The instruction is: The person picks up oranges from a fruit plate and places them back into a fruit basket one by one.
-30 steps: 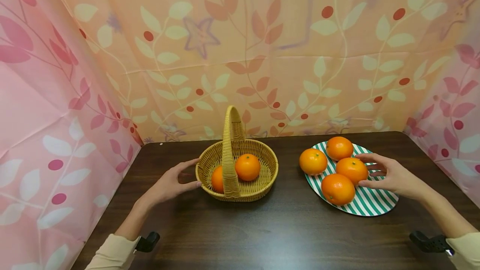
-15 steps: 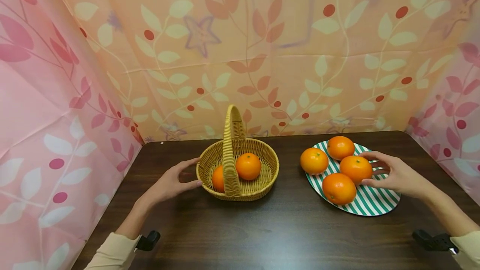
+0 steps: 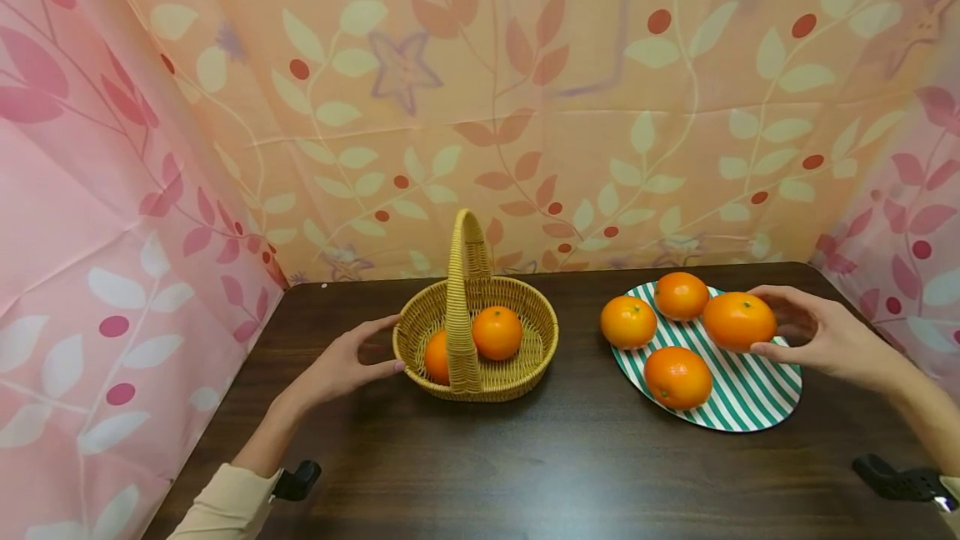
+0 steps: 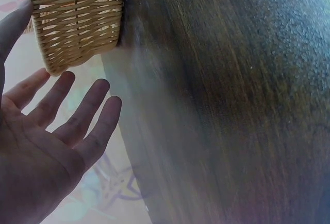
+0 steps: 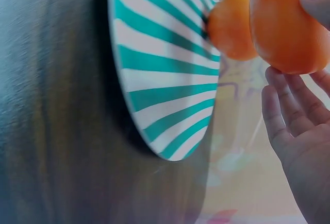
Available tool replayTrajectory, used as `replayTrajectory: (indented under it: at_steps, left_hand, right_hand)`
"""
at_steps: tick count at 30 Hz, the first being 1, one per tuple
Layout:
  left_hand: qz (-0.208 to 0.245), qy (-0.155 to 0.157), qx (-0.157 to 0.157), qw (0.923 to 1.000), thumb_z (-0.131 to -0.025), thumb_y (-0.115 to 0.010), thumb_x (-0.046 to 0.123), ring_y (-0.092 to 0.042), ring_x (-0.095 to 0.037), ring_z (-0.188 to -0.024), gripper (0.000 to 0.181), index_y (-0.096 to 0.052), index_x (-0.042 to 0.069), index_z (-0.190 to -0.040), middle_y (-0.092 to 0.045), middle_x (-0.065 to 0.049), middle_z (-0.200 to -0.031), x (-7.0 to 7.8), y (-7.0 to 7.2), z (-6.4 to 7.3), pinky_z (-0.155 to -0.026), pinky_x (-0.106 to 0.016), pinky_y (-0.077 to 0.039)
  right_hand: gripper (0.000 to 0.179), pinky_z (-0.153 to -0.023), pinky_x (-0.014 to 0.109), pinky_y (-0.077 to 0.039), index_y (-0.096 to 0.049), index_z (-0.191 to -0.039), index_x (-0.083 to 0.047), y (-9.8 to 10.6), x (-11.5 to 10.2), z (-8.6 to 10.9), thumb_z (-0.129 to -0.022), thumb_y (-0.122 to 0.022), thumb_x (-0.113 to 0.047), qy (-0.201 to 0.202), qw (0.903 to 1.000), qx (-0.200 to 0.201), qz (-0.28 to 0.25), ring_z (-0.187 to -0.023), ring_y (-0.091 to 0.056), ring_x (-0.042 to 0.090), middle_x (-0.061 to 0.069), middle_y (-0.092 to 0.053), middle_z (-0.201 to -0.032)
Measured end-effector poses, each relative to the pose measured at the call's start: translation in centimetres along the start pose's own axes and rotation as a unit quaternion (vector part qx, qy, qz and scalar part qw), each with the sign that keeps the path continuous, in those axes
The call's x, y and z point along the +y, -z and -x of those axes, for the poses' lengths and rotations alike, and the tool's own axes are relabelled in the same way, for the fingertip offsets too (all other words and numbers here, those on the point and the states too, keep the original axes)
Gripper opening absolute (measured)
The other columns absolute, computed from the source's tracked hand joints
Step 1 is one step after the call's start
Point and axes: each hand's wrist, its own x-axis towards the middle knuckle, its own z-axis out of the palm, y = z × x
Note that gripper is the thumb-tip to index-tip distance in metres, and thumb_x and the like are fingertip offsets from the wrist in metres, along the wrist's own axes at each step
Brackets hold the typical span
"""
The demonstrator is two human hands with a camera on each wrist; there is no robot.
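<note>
While my right fingers [image 5: 289,103] pinched an orange [image 3: 738,322] over the plate [image 3: 750,407] | my left fingers [image 4: 87,109] touched the basket [image 3: 498,392], spread wide | smooth peel risked slipping my fingertip hold

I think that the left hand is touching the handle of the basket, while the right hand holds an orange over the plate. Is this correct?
Not quite: the left hand touches the side of the basket, not its handle, as the head view shows. The right hand does hold an orange over the plate.
</note>
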Motion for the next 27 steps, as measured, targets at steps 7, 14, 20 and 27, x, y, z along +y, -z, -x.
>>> replayTrajectory:
  at_steps: [7, 14, 20, 27]
  left_hand:
    - [-0.006, 0.003, 0.003, 1.0, -0.091, -0.079, 0.031, -0.057, -0.049, -0.119, 0.074, -0.046, 0.005, -0.153, -0.047, -0.02, -0.15, 0.4, 0.1, 0.1, -0.094, -0.061, -0.049]
    - [-0.007, 0.004, 0.002, 1.0, -0.092, -0.079, 0.03, -0.056, -0.049, -0.12, 0.074, -0.046, 0.005, -0.153, -0.046, -0.02, -0.15, 0.4, 0.1, 0.1, -0.095, -0.061, -0.049]
    - [-0.005, 0.002, 0.0, 1.0, -0.092, -0.079, 0.031, -0.056, -0.048, -0.121, 0.074, -0.046, 0.006, -0.153, -0.046, -0.02, -0.15, 0.3, 0.0, 0.0, -0.096, -0.062, -0.048]
    - [-0.006, 0.001, 0.001, 1.0, -0.092, -0.079, 0.029, -0.055, -0.048, -0.121, 0.074, -0.046, 0.006, -0.153, -0.047, -0.019, -0.15, 0.2, 0.1, 0.0, -0.096, -0.061, -0.049]
  right_hand:
    - [0.069, -0.082, 0.012, -0.051, -0.057, -0.136, -0.004, 0.1, -1.8, -1.2, -0.075, -0.085, 0.009, 0.003, 0.9999, 0.014, 0.004, -0.097, -0.066, 0.006, -0.003, -0.064, -0.119]
    - [0.07, -0.083, 0.013, -0.051, -0.053, -0.141, -0.001, -0.3, -3.5, -2.9, -0.078, -0.085, 0.006, 0.03, 0.9995, -0.01, -0.002, -0.099, -0.066, 0.006, -0.005, -0.063, -0.123]
    - [0.07, -0.087, 0.015, -0.051, -0.057, -0.139, -0.006, -1.1, -4.5, -4.4, -0.076, -0.086, 0.007, 0.041, 0.999, -0.013, -0.016, -0.1, -0.067, 0.012, 0.003, -0.064, -0.124]
    - [0.072, -0.087, 0.016, -0.051, -0.057, -0.14, -0.005, -2.3, -5.5, -5.6, -0.076, -0.085, 0.01, 0.059, 0.9973, -0.017, -0.041, -0.101, -0.065, 0.014, 0.005, -0.062, -0.126]
